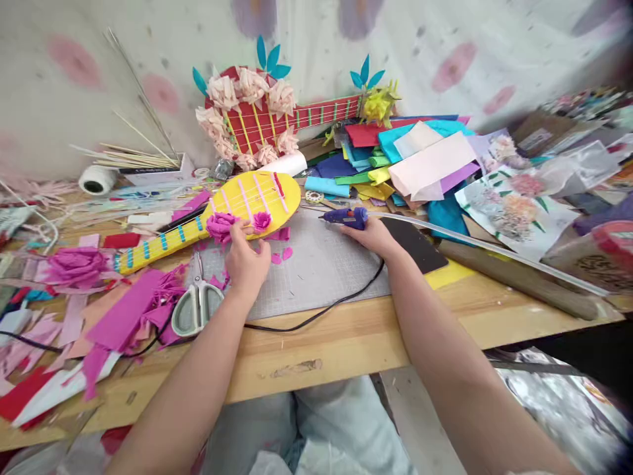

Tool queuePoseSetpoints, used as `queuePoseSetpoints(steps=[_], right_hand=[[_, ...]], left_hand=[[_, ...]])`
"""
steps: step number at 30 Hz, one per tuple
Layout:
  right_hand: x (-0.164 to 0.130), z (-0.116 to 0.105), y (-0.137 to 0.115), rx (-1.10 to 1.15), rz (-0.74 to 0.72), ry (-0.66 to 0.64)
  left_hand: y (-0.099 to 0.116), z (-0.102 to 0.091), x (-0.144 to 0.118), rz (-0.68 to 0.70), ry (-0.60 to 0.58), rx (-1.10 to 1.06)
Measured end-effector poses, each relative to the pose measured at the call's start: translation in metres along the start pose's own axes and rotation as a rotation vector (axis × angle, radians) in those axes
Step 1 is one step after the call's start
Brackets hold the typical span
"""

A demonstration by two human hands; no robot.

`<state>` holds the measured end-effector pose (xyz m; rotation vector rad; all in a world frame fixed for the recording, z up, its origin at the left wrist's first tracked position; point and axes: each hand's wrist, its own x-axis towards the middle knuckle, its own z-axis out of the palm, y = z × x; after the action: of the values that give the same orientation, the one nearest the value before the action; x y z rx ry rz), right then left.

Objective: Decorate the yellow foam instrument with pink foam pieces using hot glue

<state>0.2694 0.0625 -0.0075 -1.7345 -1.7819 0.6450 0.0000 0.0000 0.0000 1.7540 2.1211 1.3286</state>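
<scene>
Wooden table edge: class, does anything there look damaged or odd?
Yes. The wooden table has a chipped, scuffed patch on its front edge, paler and rougher than the wood around it. Also, the glue gun in the right hand trails its black cord over that edge.

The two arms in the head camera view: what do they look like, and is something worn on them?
Both arms are bare as far as the picture shows: no sleeves, watch, bracelets or gloves. The left hand and the right hand show no rings that I can make out. Light grey-blue trousers show below the table edge.
</scene>
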Motion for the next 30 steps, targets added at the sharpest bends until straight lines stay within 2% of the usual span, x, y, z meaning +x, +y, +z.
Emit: queuePoseSetpoints(steps=[18,24,30], right_hand=[[0.0007,0.002,0.002,0.044,-0.005,-0.003],[0.0001,0.001,0.0,0.027,0.042,-0.01],[-0.0003,0.0011,-0.0003,0.04,0.021,0.004]], left_hand=[[0.0036,-0.0046,-0.0021,0.067,-0.02,0.001],[0.0028,-0.0091,0.0,-0.003,0.036,-0.032],[0.0012,-0.0099,-0.0023,0.007,0.047,-0.054]])
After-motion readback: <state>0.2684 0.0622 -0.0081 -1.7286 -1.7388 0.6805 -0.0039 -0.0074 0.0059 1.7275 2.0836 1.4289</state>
